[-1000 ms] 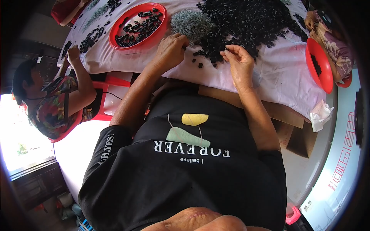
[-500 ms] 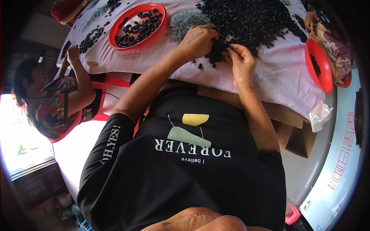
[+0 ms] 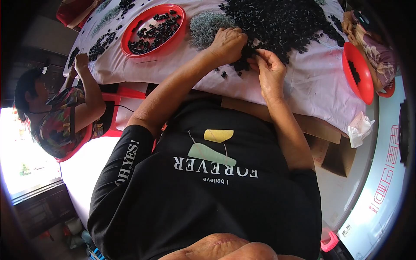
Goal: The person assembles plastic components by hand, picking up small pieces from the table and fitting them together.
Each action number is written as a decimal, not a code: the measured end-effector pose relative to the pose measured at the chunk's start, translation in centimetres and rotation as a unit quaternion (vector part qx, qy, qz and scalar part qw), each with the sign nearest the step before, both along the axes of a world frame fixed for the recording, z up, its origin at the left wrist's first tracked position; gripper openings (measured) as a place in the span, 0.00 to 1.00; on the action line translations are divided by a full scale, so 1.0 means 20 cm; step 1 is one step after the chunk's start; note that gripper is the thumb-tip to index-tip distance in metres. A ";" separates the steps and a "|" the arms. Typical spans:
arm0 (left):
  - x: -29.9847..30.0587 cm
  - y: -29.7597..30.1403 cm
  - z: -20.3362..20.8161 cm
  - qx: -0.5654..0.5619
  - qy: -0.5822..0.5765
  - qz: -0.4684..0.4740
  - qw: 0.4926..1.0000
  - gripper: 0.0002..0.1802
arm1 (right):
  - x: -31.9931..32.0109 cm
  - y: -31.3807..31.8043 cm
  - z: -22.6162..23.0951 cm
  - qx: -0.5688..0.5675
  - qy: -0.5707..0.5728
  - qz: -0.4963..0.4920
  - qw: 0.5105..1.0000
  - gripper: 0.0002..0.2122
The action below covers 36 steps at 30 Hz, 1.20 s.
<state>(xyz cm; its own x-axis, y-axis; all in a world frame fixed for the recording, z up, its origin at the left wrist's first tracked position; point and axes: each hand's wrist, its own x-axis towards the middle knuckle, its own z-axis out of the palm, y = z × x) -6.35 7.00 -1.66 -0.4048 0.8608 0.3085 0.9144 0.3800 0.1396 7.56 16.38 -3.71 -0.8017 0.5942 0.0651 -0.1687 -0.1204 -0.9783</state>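
A large heap of small black pieces point(image 3: 277, 26) spreads over the far side of the cloth-covered table. Beside it, to the left, lies a pile of tiny grey-green pieces point(image 3: 208, 28). My left hand point(image 3: 229, 44) is closed over the near edge of the black heap, its fingertips turned away and hidden. Close by on the right, my right hand point(image 3: 271, 71) has thumb and forefinger pinched together against the dark pieces. Whatever either hand grips is too small or too covered to make out. A few loose black pieces point(image 3: 224, 74) rest on the cloth below my hands.
A red round tray point(image 3: 183, 30) with black pieces stands at the left. Another red tray point(image 3: 365, 86) sits at the right edge by a co-worker's arm point(image 3: 370, 71). A person point(image 3: 56, 112) works at the left. A white plastic bag point(image 3: 360, 129) hangs at the table's corner.
My left hand has shifted slightly right and its knuckles have turned. My right fingertips have moved slightly left and up, closer to the left hand.
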 end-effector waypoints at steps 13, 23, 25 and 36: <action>0.06 -0.41 0.03 0.126 -0.120 -0.020 0.984 0.13 | 0.02 -0.02 0.00 0.003 0.000 0.033 0.999 0.07; 0.03 -0.55 0.05 0.121 -0.123 0.004 0.985 0.13 | 0.02 -0.02 0.00 -0.004 0.004 0.040 0.999 0.08; 0.03 -0.55 0.05 0.119 -0.120 0.003 0.986 0.13 | 0.02 -0.02 -0.01 -0.003 0.006 0.043 0.999 0.08; 0.05 -0.52 0.02 0.110 -0.106 0.002 0.988 0.13 | 0.02 -0.04 0.01 -0.012 0.012 0.044 0.999 0.07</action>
<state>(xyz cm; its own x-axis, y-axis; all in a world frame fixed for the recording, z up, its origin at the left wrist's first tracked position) -5.37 -3.33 -1.19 -0.4841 0.7800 0.3964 0.8543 0.3234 0.4070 7.94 15.49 -3.46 -0.8489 0.5238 0.0715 -0.1804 -0.1599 -0.9705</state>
